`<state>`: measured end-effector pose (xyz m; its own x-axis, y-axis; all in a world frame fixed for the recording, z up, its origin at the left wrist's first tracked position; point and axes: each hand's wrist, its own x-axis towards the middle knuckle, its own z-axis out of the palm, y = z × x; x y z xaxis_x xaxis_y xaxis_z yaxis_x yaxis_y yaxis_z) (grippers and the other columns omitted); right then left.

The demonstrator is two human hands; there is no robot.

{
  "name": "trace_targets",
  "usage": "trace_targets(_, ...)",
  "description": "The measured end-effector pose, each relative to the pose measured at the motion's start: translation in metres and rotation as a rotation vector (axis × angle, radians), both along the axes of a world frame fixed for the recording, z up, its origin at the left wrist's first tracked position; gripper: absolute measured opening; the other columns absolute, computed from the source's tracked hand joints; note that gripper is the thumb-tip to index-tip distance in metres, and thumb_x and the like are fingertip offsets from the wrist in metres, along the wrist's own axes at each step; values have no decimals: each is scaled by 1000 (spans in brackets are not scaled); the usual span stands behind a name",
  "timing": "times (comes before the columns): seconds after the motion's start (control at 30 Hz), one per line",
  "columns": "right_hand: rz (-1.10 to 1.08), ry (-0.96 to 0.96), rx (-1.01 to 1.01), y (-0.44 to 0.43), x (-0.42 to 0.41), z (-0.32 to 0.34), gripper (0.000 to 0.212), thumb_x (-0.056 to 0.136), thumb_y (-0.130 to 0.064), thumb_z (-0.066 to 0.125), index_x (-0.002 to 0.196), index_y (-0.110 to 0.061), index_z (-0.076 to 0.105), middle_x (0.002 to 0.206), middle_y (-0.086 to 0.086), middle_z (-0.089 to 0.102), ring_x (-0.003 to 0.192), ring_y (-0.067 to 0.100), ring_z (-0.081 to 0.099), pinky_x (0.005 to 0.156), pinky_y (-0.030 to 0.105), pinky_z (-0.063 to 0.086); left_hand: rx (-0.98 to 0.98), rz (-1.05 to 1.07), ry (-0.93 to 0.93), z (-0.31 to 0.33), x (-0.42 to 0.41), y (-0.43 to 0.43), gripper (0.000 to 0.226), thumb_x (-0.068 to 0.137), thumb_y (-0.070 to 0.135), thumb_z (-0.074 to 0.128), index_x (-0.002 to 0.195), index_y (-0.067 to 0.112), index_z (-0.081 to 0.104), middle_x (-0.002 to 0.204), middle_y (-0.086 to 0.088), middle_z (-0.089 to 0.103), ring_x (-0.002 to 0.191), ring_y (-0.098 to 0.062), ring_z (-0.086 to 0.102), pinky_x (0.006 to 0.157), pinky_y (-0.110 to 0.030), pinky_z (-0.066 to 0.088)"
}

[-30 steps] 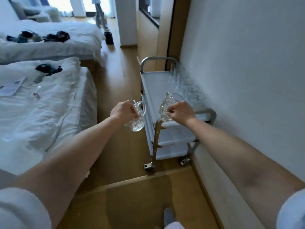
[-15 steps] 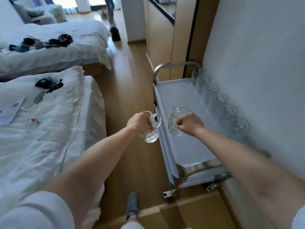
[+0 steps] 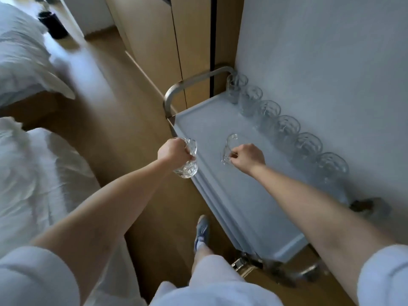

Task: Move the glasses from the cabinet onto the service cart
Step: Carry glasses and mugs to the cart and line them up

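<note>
My left hand (image 3: 174, 152) grips a clear cut-glass mug (image 3: 187, 164) by its handle, held over the floor just left of the service cart's edge. My right hand (image 3: 246, 156) grips a second glass mug (image 3: 228, 149) above the middle of the cart's grey top tray (image 3: 242, 206). Whether this mug touches the tray I cannot tell. Several glass mugs (image 3: 287, 127) stand in a row along the tray's far side against the white wall.
The cart has a metal handle (image 3: 187, 85) at its far end and wheels near my feet. A wooden cabinet (image 3: 167, 40) stands beyond it. Two white beds (image 3: 33, 173) fill the left. My shoe (image 3: 202, 230) is on the wooden floor beside the cart.
I have stepped closer along the cart. Both hands with their mugs moved forward; the right mug is now further over the tray, and the view looks more steeply down.
</note>
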<state>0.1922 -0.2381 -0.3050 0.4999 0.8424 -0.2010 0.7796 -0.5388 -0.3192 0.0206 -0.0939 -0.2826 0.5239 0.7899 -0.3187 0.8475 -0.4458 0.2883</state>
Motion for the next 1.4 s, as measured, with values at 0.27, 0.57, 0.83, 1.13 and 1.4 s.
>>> trace_targets(0.27,-85,19,23,100,86,-16,15,84,-18,55,85,-15,70,94,11,69,92,34,61,67,29,39,19,5,28,-29,95,91,28,79,40,69,89,14,66,80,2,64,80,-19,61,63,-28,47)
trace_targets(0.57,-19,14,-110,128,108,-52,22,90,-18,47,100,-18,67,103,13,67,98,33,61,70,29,38,-40,-13,12,-56,170,137,24,94,24,51,87,5,64,78,-7,61,77,-24,60,59,-29,43)
trace_targets(0.83,-120,-22,-135,149,103,-58,28,89,-16,48,110,-21,66,106,13,67,101,33,61,79,30,46,-67,-206,16,-74,211,150,14,92,11,49,88,2,59,86,-12,61,76,-25,57,62,-31,45)
trace_targets(1.13,-412,17,-110,191,75,-66,24,89,-7,47,102,-10,68,101,14,67,96,34,63,74,33,45,-142,-371,-32,-88,248,184,38,95,31,55,114,-2,55,112,-19,64,106,-34,58,79,-36,43)
trace_targets(1.4,-572,-56,-49,198,65,-81,34,90,-9,46,114,-21,68,112,3,69,112,21,57,113,27,13,-399,-583,-9,-94,249,203,63,88,22,63,140,1,35,132,-15,54,119,-32,52,94,-36,46)
